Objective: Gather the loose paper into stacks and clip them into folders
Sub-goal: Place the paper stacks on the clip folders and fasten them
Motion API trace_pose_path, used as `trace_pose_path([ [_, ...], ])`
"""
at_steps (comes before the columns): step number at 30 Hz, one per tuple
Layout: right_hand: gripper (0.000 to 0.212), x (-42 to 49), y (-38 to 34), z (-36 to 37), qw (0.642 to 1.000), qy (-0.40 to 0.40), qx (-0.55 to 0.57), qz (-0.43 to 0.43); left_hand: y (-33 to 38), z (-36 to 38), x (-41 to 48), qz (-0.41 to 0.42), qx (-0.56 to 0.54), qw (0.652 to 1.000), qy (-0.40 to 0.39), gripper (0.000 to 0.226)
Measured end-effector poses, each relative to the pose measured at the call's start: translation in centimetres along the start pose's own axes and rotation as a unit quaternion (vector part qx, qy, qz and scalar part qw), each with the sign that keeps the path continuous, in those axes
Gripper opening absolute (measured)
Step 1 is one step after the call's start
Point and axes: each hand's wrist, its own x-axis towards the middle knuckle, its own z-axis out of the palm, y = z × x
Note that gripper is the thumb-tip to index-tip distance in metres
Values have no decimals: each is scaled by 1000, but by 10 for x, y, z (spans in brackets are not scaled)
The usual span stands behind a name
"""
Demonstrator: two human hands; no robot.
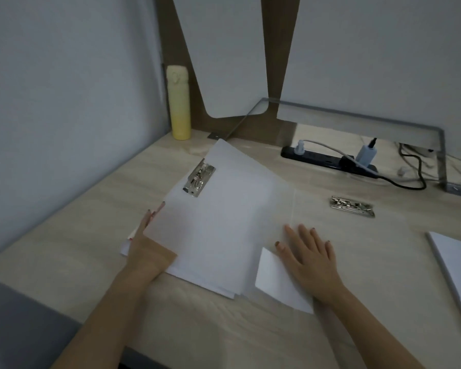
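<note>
A stack of white paper (224,222) lies on the desk under a silver lever clip (198,179) at its top left edge. My left hand (143,237) is at the stack's left edge, its thumb side tucked beneath the sheets and its straight fingers showing past the edge. My right hand (312,258) rests flat, fingers spread, on a smaller white sheet (273,278) and a clear folder cover (312,206) to the right of the stack. A second silver clip (353,206) sits further right on that clear cover.
A yellow bottle (180,102) stands at the back left corner. A black power strip (328,159) with plugs and cables lies under a metal shelf frame (383,121) at the back right. Another pile of white paper (458,262) lies at the right edge.
</note>
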Motion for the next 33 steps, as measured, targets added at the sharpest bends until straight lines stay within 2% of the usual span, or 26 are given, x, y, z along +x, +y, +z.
trace_pose_path([
  [4,60,0,0,4,1000,6,-31,-2,4,-37,-4,130,-145,979,56,59],
  [6,61,-1,-1,5,999,9,-42,-4,7,-50,3,84,-224,967,82,37],
  [9,59,-1,-3,5,999,12,-36,-2,16,-59,11,41,-273,959,65,32],
  [12,58,-1,-7,6,999,22,-42,5,31,-53,13,81,-122,989,31,40],
  [14,61,-2,-11,9,998,24,-51,6,37,-41,20,116,-36,993,5,46],
  [18,93,-3,-15,16,997,41,-68,-8,41,-28,33,150,130,980,-25,54],
  [21,94,-1,-14,18,996,48,-80,-4,40,-19,31,166,181,968,57,42],
  [25,93,1,-14,20,995,54,-84,-6,34,-7,19,205,256,926,186,34],
  [28,92,1,-13,20,994,52,-95,-5,34,-5,13,208,292,912,200,34],
  [33,91,0,-13,21,993,51,-102,-7,35,3,4,192,310,912,189,36],
])
